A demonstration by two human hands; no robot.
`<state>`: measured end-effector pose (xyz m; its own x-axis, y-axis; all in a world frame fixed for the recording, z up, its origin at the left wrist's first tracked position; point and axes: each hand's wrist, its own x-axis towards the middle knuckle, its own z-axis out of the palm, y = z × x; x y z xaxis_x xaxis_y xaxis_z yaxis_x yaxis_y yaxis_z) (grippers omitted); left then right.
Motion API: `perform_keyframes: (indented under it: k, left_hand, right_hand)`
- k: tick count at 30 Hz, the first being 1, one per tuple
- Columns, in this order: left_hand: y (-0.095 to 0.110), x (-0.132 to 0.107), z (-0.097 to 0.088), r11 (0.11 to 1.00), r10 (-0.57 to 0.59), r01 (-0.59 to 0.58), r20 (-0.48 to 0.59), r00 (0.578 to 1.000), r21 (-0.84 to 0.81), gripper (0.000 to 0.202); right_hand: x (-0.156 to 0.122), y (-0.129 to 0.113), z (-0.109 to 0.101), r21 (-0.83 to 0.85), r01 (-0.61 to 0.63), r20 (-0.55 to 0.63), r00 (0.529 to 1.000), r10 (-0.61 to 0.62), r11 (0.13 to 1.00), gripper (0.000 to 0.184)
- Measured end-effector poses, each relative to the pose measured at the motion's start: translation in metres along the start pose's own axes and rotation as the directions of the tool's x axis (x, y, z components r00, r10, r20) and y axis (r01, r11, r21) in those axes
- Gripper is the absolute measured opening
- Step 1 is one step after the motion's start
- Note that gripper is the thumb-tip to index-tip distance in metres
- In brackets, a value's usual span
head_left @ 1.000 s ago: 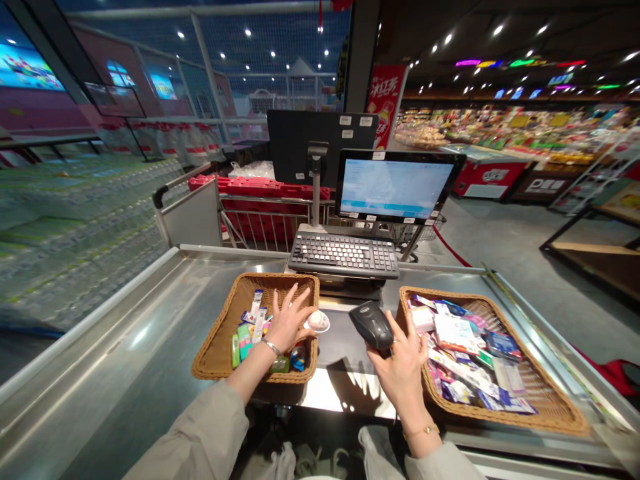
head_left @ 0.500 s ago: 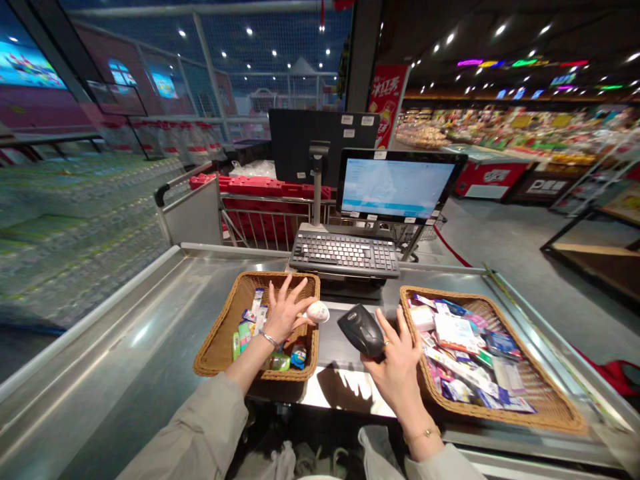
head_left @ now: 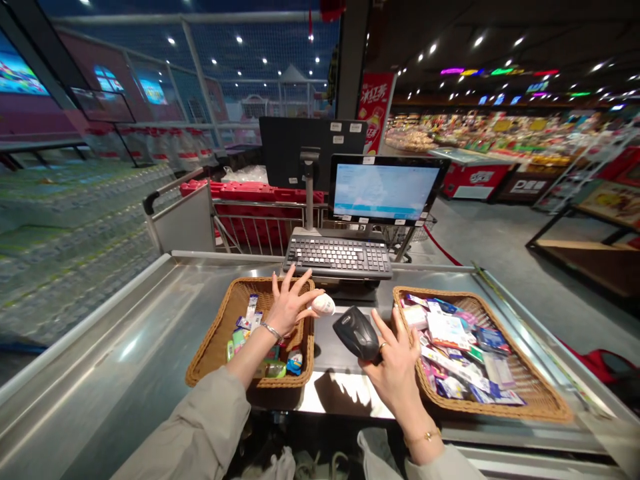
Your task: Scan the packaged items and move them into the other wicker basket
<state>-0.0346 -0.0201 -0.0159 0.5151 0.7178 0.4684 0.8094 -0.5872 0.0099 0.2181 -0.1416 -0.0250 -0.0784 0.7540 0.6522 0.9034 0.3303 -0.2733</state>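
Left hand [head_left: 287,312] pinches small white egg-shaped item [head_left: 324,305]; right hand [head_left: 397,365] grips black plastic handheld scanner [head_left: 356,333]

Left hand: thumb and index finger pinch the egg-shaped item, other fingers spread. Right hand: wrapped partly around the scanner, index and middle fingers extended off it.

Writing: faint print on the egg-shaped item, too small to read. Red vertical banner [head_left: 376,107] behind reads 冰红茶. Dark sign [head_left: 521,187] at right shows a P, other characters unclear. White stickers on the black rear monitor [head_left: 285,153] and text on the lit blue-white screen [head_left: 384,190] illegible.

Egg-shaped item: rounded, mostly white with faint marks; in the air by the right rim of the left brown woven basket [head_left: 213,347], near the scanner, not touching it.

Left basket: green packs, a blue packet [head_left: 295,361], slim wrapped sticks. Right brown woven basket [head_left: 545,400]: heaped with purple, white and blue packets; labels unreadable. Both on the silver metal counter [head_left: 130,313], black keyboard with pale keys [head_left: 340,257] beyond, between them.
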Motion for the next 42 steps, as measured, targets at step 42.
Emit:
perform_keyframes:
  k: [42]
  left_hand:
    - [0.004,0.040,0.017,0.991,0.124,-0.125,-0.026,0.992,-0.044,0.054]
  right_hand:
    - [0.004,0.012,-0.015,0.026,-0.128,0.043,0.991,0.126,0.991,0.016]
